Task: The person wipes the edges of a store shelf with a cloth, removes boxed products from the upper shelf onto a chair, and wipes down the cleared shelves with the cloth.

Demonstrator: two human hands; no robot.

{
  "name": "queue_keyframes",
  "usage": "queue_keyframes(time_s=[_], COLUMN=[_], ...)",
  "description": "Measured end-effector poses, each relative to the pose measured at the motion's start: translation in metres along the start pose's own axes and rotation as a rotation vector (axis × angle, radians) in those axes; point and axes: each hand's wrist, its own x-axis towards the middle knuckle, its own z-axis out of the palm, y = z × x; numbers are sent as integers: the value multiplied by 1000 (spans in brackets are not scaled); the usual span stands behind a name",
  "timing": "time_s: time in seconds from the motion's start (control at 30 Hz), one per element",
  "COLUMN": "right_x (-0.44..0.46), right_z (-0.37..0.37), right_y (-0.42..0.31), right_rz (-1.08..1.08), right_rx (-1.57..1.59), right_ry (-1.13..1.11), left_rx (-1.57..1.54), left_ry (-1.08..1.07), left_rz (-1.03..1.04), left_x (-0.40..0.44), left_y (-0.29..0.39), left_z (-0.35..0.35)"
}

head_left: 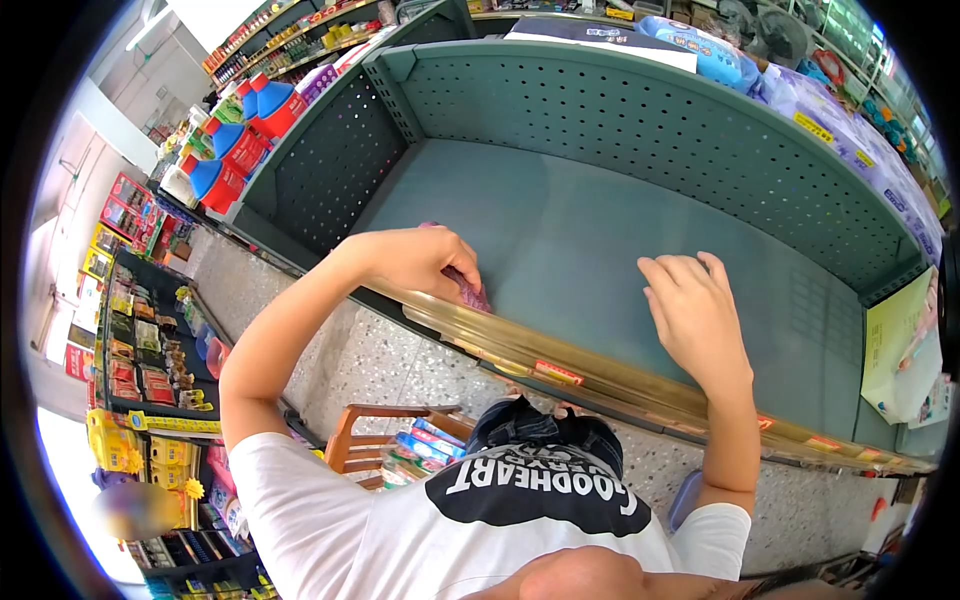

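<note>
A green-grey metal shelf (590,240) with perforated back and side panels spreads in front of me. At its front left, my left hand (422,262) is closed around a crumpled purple cloth (477,297), which rests against the shelf surface just behind the gold-coloured front strip (500,335). Most of the cloth is hidden under the fingers. My right hand (692,312) is over the right half of the shelf with its fingers loosely bent and apart, holding nothing.
Red bottles with blue caps (240,145) stand left of the shelf. Purple packages (840,130) lie behind the back panel. A yellow-green sheet (897,345) is at the right end. Below is a wooden chair (350,440) with packets on it.
</note>
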Motion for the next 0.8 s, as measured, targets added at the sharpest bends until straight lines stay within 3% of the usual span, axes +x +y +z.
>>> queue_keyframes(time_s=[0.17, 0.43, 0.6, 0.8], right_x=[-1, -2, -3, -5], right_z=[1, -1, -7, -10], right_y=[3, 2, -3, -6], right_rz=[48, 32, -8, -19], right_rx=[-18, -21, 4, 0], right_ry=[-69, -14, -28, -35], left_rx=[10, 77, -31, 146], left_ry=[-117, 9, 209, 433], left_rz=[24, 125, 194, 69], left_x=[12, 18, 23, 28], left_y=[3, 9, 9, 18], left_z=[-12, -1, 22, 42])
